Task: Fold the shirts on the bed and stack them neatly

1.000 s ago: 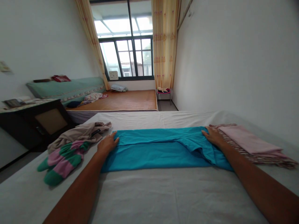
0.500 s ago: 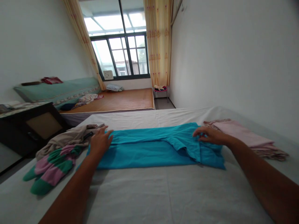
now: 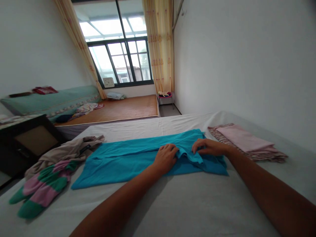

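A turquoise T-shirt [image 3: 123, 161] lies folded lengthwise in a long strip across the white-sheeted bed, its short sleeve turned over the right part. My left hand [image 3: 166, 158] rests on the strip, fingers stretched over the cloth, their tips at the rumpled sleeve edge; it looks open. Close to its right, my right hand [image 3: 209, 147] has its fingers bent and closed on the sleeve cloth, with the pinch itself partly hidden.
Beige clothing [image 3: 59, 153] and pink-and-green striped socks [image 3: 45, 189] lie at the left. A folded pink and striped garment [image 3: 247, 140] lies at the right by the wall. Beyond stand a dark cabinet [image 3: 37, 140] and another bed [image 3: 130, 107].
My left hand has left the T-shirt's left end and moved right to the sleeve. My right hand has shifted slightly left onto the sleeve. The view has turned slightly right.
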Demonstrator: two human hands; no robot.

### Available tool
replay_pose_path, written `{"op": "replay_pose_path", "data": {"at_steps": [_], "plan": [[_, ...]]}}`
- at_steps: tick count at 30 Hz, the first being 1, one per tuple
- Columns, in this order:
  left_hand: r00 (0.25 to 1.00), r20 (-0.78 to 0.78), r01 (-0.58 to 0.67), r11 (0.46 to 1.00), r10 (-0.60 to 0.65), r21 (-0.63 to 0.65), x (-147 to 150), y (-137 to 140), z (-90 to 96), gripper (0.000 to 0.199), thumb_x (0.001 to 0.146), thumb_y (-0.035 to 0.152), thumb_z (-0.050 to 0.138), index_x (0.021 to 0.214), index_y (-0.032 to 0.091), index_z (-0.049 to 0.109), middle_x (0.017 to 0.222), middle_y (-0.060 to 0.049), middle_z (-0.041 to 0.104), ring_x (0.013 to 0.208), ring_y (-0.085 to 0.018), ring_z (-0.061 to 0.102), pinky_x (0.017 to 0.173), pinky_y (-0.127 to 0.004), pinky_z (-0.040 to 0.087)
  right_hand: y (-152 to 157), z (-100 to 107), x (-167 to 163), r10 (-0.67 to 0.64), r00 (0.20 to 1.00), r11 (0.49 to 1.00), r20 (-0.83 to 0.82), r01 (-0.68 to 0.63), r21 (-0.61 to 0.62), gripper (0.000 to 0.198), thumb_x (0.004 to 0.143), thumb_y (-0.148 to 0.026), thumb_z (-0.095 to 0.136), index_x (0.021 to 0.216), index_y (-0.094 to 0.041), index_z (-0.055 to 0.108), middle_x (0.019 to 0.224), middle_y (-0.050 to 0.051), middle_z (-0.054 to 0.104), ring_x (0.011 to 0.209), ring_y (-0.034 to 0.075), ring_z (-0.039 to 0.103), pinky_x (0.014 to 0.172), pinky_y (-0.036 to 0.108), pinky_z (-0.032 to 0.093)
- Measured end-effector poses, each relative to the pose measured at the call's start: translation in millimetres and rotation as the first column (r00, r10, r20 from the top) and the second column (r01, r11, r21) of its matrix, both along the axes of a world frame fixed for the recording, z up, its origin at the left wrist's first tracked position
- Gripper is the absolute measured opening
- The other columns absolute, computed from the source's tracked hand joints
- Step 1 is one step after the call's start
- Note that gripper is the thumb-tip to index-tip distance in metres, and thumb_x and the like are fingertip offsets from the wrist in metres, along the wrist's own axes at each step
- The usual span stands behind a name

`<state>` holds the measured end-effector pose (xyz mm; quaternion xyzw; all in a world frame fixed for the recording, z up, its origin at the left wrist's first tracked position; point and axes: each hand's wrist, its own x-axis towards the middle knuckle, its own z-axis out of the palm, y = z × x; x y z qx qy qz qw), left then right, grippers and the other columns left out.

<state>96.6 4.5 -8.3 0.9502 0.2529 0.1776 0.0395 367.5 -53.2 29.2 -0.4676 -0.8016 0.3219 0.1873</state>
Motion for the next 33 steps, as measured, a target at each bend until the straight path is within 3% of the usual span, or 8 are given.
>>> {"op": "replay_pose_path", "data": {"at_steps": [2, 5, 8, 14, 17, 21, 26, 33], "plan": [[0.995, 0.070, -0.070, 0.995, 0.075, -0.071, 2, 9, -2.7, 0.025, 0.083, 0.020, 0.056, 0.107, 0.024, 0.063, 0.112, -0.007, 0.064, 0.106, -0.023, 0.055, 0.090, -0.037, 0.041, 4, -7, 4, -0.185, 0.970, 0.983, -0.159, 0.180, -0.042, 0.036, 0.080, -0.052, 0.057, 0.095, -0.021, 0.066, 0.086, 0.002, 0.064, 0.081, 0.018, 0.057, 0.077, 0.031, 0.045], [0.951, 0.209, -0.167, 0.947, 0.228, -0.275, -1, 23, -5.0, 0.022, 0.086, 0.024, 0.052, 0.105, 0.022, 0.062, 0.092, -0.005, 0.067, 0.085, -0.019, 0.060, 0.074, -0.031, 0.044, 12, -22, 9, -0.481, 0.826, 0.877, -0.292, 0.454, -0.160, 0.040, 0.077, -0.058, 0.057, 0.089, -0.020, 0.060, 0.067, -0.003, 0.052, 0.061, 0.012, 0.048, 0.057, 0.025, 0.043], [0.919, 0.245, -0.186, 0.887, 0.310, -0.423, -3, 29, -7.2, 0.034, 0.089, 0.025, 0.044, 0.121, 0.019, 0.051, 0.078, -0.002, 0.065, 0.068, -0.016, 0.059, 0.063, -0.028, 0.042, 21, -38, 10, -0.583, 0.768, 0.813, -0.266, 0.550, -0.192, 0.042, 0.074, -0.058, 0.060, 0.089, -0.019, 0.059, 0.064, -0.003, 0.049, 0.056, 0.011, 0.045, 0.051, 0.023, 0.039], [0.932, 0.152, -0.275, 0.916, 0.328, -0.293, 3, 15, -7.2, 0.074, 0.082, 0.044, 0.059, 0.145, 0.022, 0.028, 0.095, -0.006, 0.067, 0.085, -0.021, 0.061, 0.069, -0.029, 0.042, 25, -42, 5, -0.531, 0.828, 0.844, -0.183, 0.536, -0.024, 0.052, 0.078, -0.056, 0.056, 0.111, -0.015, 0.058, 0.062, -0.004, 0.050, 0.053, 0.011, 0.043, 0.048, 0.023, 0.033], [0.921, 0.074, -0.366, 0.915, 0.383, -0.172, 4, 13, -2.1, 0.066, 0.084, 0.034, 0.054, 0.145, 0.026, 0.030, 0.093, -0.005, 0.067, 0.084, -0.021, 0.062, 0.069, -0.028, 0.042, 21, -32, 2, -0.463, 0.856, 0.874, -0.230, 0.484, 0.038, 0.053, 0.079, -0.054, 0.059, 0.117, -0.017, 0.055, 0.060, -0.006, 0.048, 0.054, 0.011, 0.043, 0.049, 0.023, 0.033], [0.887, 0.048, -0.450, 0.883, 0.459, -0.130, -6, 24, 11.8, 0.060, 0.086, 0.025, 0.046, 0.144, 0.027, 0.034, 0.090, -0.005, 0.068, 0.079, -0.021, 0.062, 0.069, -0.028, 0.043, 16, -19, -1, -0.471, 0.808, 0.859, -0.353, 0.512, 0.025, 0.049, 0.080, -0.053, 0.059, 0.116, -0.019, 0.056, 0.061, -0.006, 0.047, 0.050, 0.010, 0.042, 0.045, 0.023, 0.031], [0.909, 0.172, -0.351, 0.920, 0.380, -0.177, -16, 29, 24.0, 0.059, 0.085, 0.020, 0.044, 0.143, 0.024, 0.036, 0.080, -0.001, 0.066, 0.071, -0.019, 0.060, 0.068, -0.027, 0.042, 15, -17, 1, -0.497, 0.793, 0.848, -0.351, 0.530, -0.004, 0.044, 0.084, -0.049, 0.053, 0.117, -0.020, 0.056, 0.058, -0.007, 0.044, 0.044, 0.008, 0.036, 0.041, 0.022, 0.027], [0.949, 0.220, -0.159, 0.943, 0.228, -0.291, -15, 23, -2.8, 0.051, 0.084, 0.021, 0.047, 0.135, 0.020, 0.048, 0.079, -0.001, 0.063, 0.070, -0.016, 0.057, 0.068, -0.026, 0.044, 21, -34, 6, -0.363, 0.912, 0.921, -0.190, 0.382, 0.076, 0.036, 0.079, -0.052, 0.059, 0.087, -0.018, 0.064, 0.069, -0.001, 0.057, 0.063, 0.014, 0.050, 0.057, 0.027, 0.041]]}}
